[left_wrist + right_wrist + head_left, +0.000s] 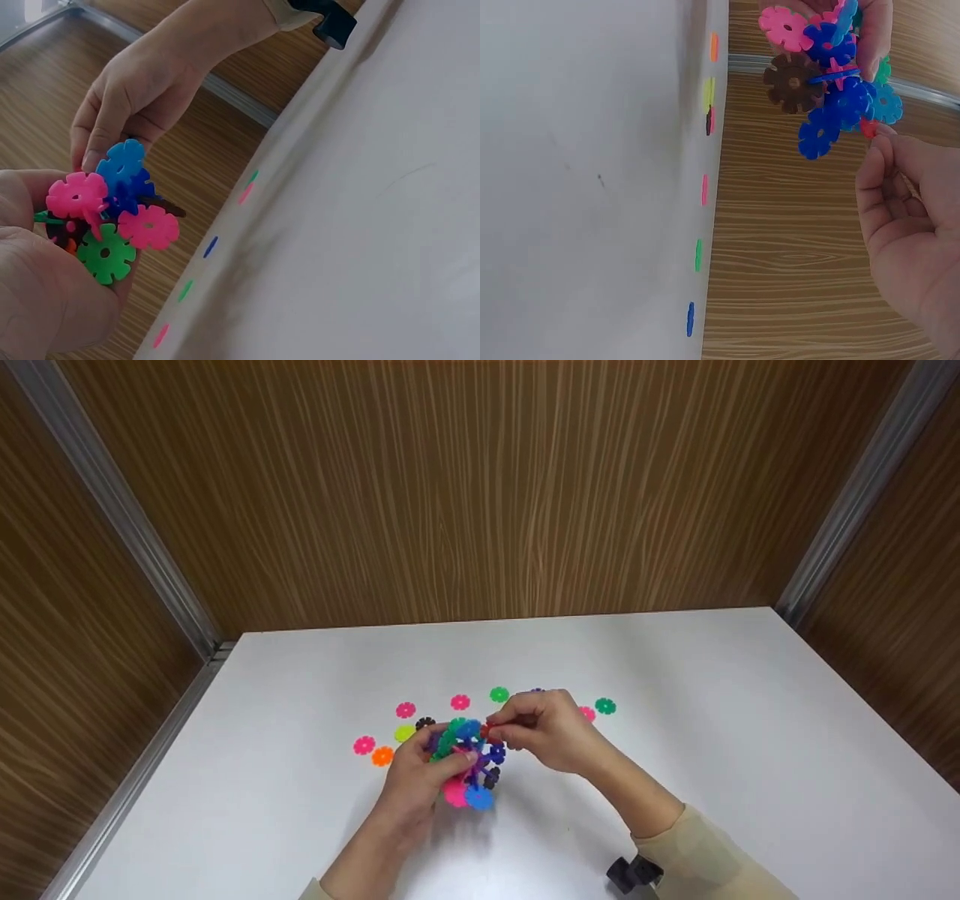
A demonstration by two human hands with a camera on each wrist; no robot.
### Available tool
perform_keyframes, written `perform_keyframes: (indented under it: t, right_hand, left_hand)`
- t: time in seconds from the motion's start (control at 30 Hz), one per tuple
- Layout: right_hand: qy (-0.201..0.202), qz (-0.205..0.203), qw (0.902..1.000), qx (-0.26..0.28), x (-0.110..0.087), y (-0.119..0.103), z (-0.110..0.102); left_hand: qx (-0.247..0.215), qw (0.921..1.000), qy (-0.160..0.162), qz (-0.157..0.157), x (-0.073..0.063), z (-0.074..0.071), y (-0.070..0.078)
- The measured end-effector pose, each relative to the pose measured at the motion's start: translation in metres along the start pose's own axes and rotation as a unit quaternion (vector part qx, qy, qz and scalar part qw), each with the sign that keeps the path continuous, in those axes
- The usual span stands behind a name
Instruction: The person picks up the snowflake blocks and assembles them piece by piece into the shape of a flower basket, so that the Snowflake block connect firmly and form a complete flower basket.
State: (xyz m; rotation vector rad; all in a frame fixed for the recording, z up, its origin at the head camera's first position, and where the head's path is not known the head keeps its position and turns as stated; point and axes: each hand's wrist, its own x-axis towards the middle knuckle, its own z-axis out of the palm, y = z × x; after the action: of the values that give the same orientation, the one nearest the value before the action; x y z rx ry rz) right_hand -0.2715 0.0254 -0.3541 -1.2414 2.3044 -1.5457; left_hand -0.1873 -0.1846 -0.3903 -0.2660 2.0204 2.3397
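Note:
A cluster of interlocked flower-shaped plastic discs (478,797), in pink, blue, green, purple and dark brown, is held above the table by my left hand (414,776). The thumb lies across its near side, and part of the cluster is hidden by the fingers. My right hand (559,733) pinches a small red disc (868,127) between thumb and fingertips at the cluster's upper right edge. The red disc touches or nearly touches a blue disc (887,103); whether they are joined I cannot tell. Most of the red disc is covered by the fingertips.
Loose discs lie on the white table (262,780) beyond and beside the hands, among them an orange disc (382,756), a yellow disc (404,733) and a green disc (605,706). Wood-grain panels (480,495) stand behind and at both sides. A black wrist camera (634,874) sits by the right sleeve.

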Motion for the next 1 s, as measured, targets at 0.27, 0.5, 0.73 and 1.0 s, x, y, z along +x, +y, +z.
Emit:
perform_keyframes:
  t: [0.27,0.5,0.73,1.0]
  right_hand:
    - [0.006,0.011,0.9999,0.007,0.001,0.006,0.005]
    - [0.065,0.074,0.9949,0.018,0.013,0.038,-0.032]
    - [0.049,0.182,0.9816,-0.035,0.033,0.091,-0.055]
    - [0.014,0.229,0.9613,-0.152,0.040,0.114,-0.054]
  left_hand:
    - [0.006,0.9998,0.019,-0.009,-0.002,-0.002,-0.001]
    - [-0.026,0.9980,0.057,0.002,0.003,-0.013,0.007]
    - [-0.048,0.9968,0.064,0.009,0.006,-0.021,0.008]
    - [-0.051,0.9976,0.046,0.001,0.005,-0.019,0.008]
